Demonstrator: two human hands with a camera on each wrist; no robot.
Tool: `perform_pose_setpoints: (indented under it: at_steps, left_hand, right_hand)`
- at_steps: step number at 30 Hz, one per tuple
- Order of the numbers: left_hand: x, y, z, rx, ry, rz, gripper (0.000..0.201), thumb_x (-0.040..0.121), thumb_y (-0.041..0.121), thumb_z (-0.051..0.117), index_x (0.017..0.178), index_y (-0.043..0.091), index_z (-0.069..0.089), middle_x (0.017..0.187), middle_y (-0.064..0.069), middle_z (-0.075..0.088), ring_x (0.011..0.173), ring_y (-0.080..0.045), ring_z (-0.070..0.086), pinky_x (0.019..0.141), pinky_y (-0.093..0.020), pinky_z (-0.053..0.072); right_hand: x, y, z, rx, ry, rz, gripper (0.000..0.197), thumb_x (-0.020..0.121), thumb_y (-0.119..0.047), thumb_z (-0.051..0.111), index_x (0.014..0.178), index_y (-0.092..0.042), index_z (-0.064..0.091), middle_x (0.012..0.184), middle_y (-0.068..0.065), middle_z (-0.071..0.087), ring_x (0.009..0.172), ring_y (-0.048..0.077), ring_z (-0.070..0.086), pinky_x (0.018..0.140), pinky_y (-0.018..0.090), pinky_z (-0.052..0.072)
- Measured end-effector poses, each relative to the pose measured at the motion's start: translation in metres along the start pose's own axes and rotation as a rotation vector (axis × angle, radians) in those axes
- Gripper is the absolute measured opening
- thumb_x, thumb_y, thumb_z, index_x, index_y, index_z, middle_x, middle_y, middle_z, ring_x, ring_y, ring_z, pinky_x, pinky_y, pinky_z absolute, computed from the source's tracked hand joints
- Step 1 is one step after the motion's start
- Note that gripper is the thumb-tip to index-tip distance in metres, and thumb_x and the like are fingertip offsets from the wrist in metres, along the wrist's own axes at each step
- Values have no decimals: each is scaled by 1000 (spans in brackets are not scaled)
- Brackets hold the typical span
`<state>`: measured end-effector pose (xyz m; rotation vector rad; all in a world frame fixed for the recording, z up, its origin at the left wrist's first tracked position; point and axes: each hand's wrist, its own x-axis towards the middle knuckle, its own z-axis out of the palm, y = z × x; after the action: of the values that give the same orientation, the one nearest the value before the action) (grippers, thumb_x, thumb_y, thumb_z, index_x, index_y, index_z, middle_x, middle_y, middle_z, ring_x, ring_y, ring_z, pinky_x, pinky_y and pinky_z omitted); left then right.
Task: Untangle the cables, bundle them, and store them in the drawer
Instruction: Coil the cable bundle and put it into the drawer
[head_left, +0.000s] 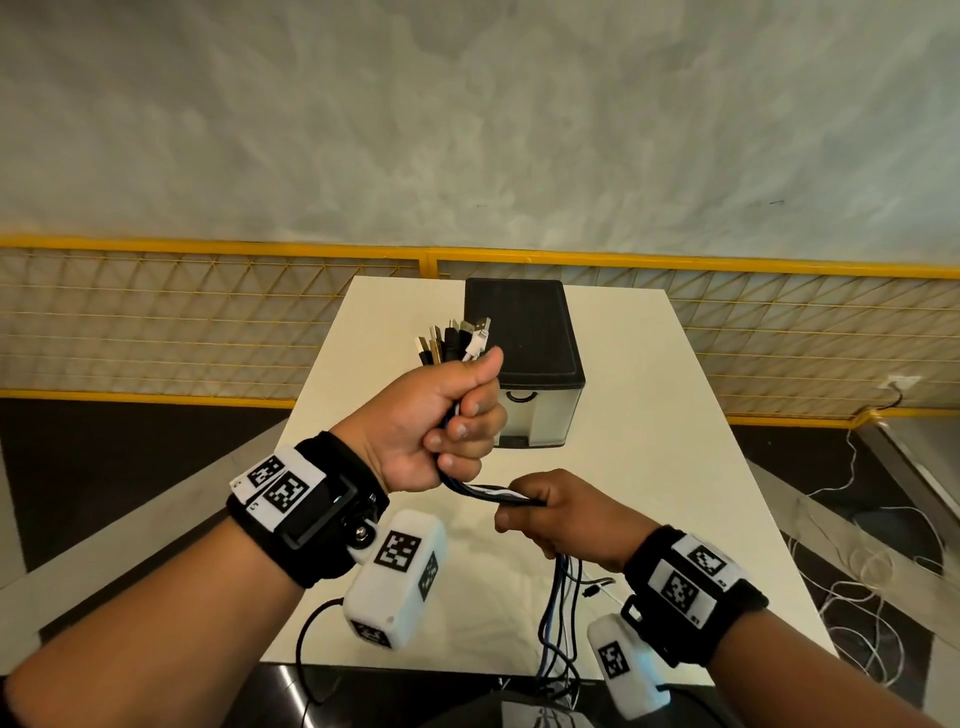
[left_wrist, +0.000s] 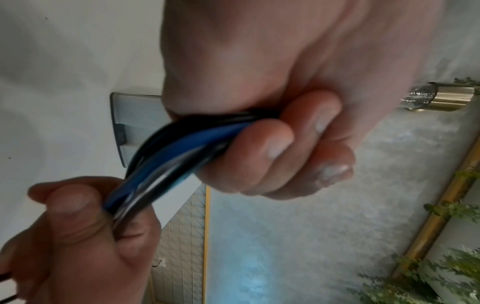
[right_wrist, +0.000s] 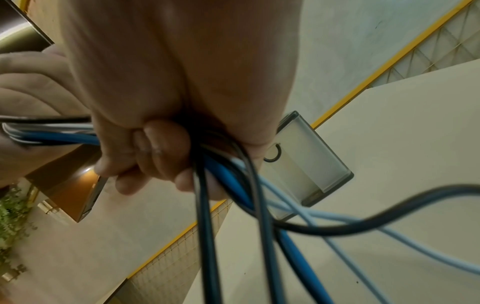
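Holding, nearest to us: our right hand (head_left: 558, 514), fingers curled round the cables (head_left: 506, 494) partway along the bunch, thumb on top. Loose lengths, blue, pale blue and black, hang below this hand and trail over the near edge of the white table (head_left: 675, 467).

Next item, just up and left of the right hand: our left hand (head_left: 436, 421), clenched in a fist round the same cables near their ends. A short run of cables bridges the two hands; the hands are close but apart. In the left wrist view the blue and black strands (left_wrist: 166, 156) pass under the curled fingers (left_wrist: 262, 144).

Above the left thumb: the plugs (head_left: 457, 340), black, gold and white, standing fanned out of the fist.

Beyond the left hand, a little right of it: the drawer unit (head_left: 524, 332), black top, pale front with a ring pull, drawer closed, standing on the table.

Farthest: yellow mesh railing (head_left: 208, 312) and grey floor.
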<state>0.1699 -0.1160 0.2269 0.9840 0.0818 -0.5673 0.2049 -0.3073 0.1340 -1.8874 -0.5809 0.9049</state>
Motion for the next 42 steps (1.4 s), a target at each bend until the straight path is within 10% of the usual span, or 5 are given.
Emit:
perform_pose_setpoints:
  at_steps: [19,26,30,42]
  left_hand:
    - [-3,-6,-4,145,107,-128,52,96,49,43,56,15,47,47,2,39,30,-2,23,35,-14,22]
    - [-3,-22,-24,472,298,-89,30,103,27,47,114,14,71,105,-4,69,57,-11,53,44,-22,44]
    - [1,-41,-15,682,237,-181,22,101,32,51,92,18,65,62,4,66,44,-7,44,44,-21,36]
    - [11,-50,-11,1039,163,-229,20,81,29,76,65,24,65,63,1,68,60,-10,54,65,-24,40]
  right_hand:
    - [4,-13,-21,-92,-41,-51,17,88,-19,71,80,-5,64,51,-7,40,46,13,38,47,25,39]
    - [-1,-36,-30,-482,-36,-148,19,89,-27,69,71,-21,64,59,-13,53,56,3,48,55,19,37]
    - [3,-39,-25,-565,-77,-157,12,86,-28,71,75,-24,70,72,-4,65,68,13,60,67,30,48]
    - [9,-45,-19,-459,-46,28,6,76,-13,70,73,-17,66,56,-1,51,42,11,41,43,22,35]
